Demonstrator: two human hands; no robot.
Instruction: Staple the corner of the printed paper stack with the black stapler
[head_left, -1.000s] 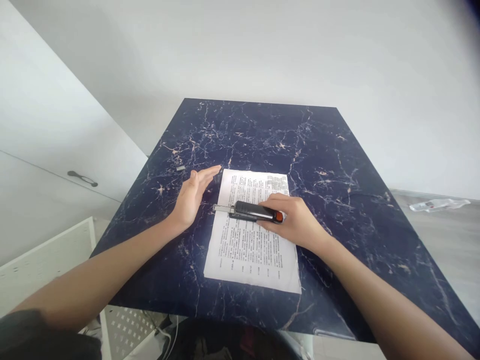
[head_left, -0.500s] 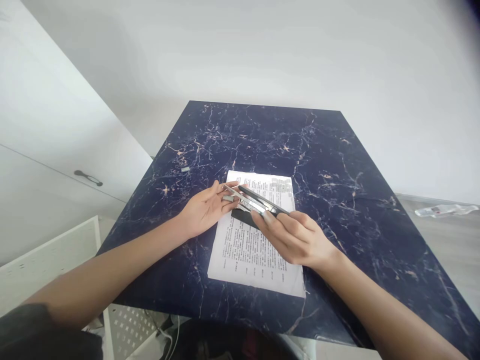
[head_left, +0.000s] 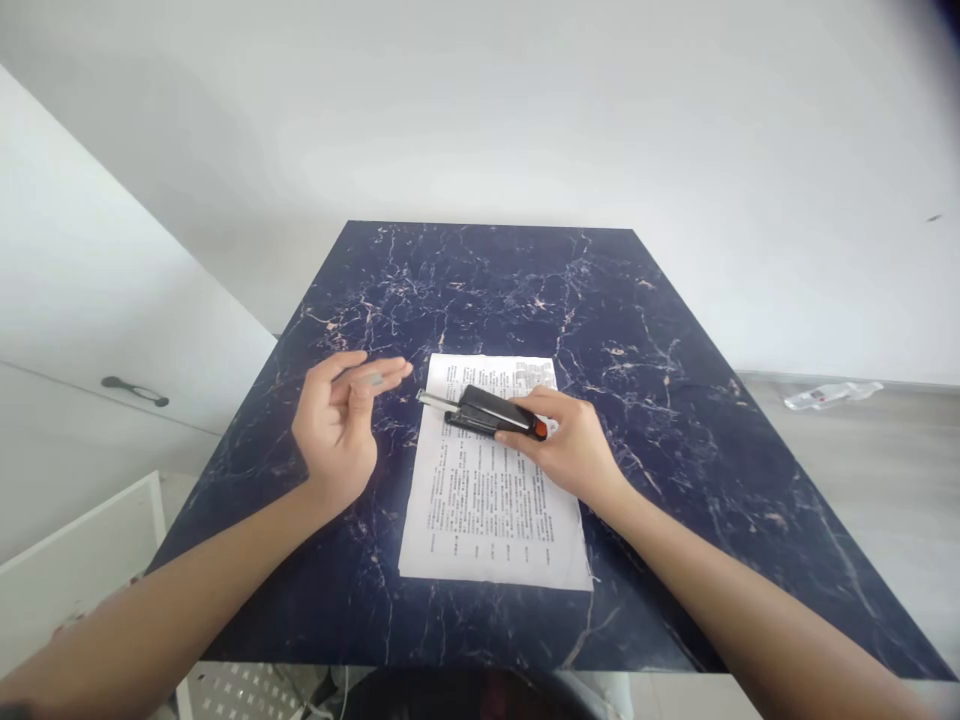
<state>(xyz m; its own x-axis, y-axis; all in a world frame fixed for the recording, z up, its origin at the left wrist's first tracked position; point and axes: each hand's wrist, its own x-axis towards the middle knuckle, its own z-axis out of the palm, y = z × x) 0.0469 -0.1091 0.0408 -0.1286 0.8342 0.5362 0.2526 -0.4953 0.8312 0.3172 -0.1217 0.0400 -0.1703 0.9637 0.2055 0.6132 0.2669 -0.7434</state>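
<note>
My right hand (head_left: 574, 440) grips the rear end of a black stapler (head_left: 491, 410), thumb on the near side. From the stapler's front a thin metal rail (head_left: 437, 401) sticks out to the left. A bit of orange shows near its back end. The stapler is over a printed sheet of paper (head_left: 487, 530) with rows of text. My left hand (head_left: 337, 420), palm turned up, is left of the paper and apart from the stapler. Between its thumb and fingers is a small grey staple strip (head_left: 370, 379).
The dark blue marbled table (head_left: 480, 270) stands against a white wall. A white cabinet door with a dark handle (head_left: 135, 390) is at the left. A clear plastic package (head_left: 832, 395) lies beyond the table's right edge. A white perforated panel (head_left: 240, 692) shows below the front edge.
My left hand has drawn back left from the stapler, keeping the staple strip. My right hand has turned and lowered the stapler. A grey piece seen earlier on the table is out of sight.
</note>
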